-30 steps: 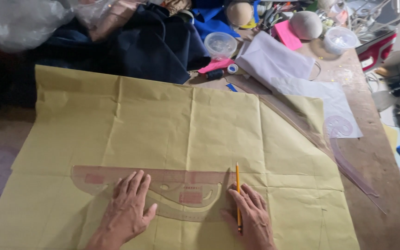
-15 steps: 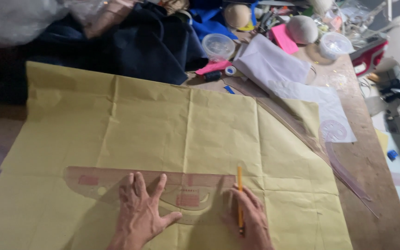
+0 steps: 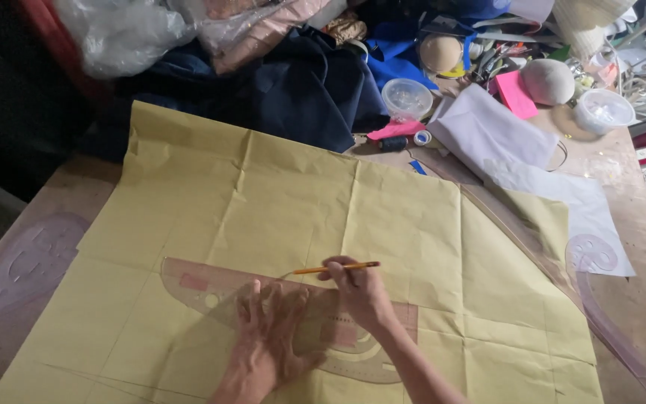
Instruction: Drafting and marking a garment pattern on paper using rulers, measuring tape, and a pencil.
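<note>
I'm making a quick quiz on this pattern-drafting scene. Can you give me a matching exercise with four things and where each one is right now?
Things:
1. pencil
2. clear curved ruler
3. round plastic container
4. pink notepad

Places:
A. at the far edge of the table, beside the dark blue fabric
B. held in the right hand, lying sideways
C. flat on the yellow paper under the left hand
D. next to the grey ball

Pairs: 1-B, 2-C, 3-A, 4-D

Sewing workshop: pattern paper [image 3: 278, 217], curve ruler [image 3: 211, 288], fabric heaps [image 3: 300, 82].
</note>
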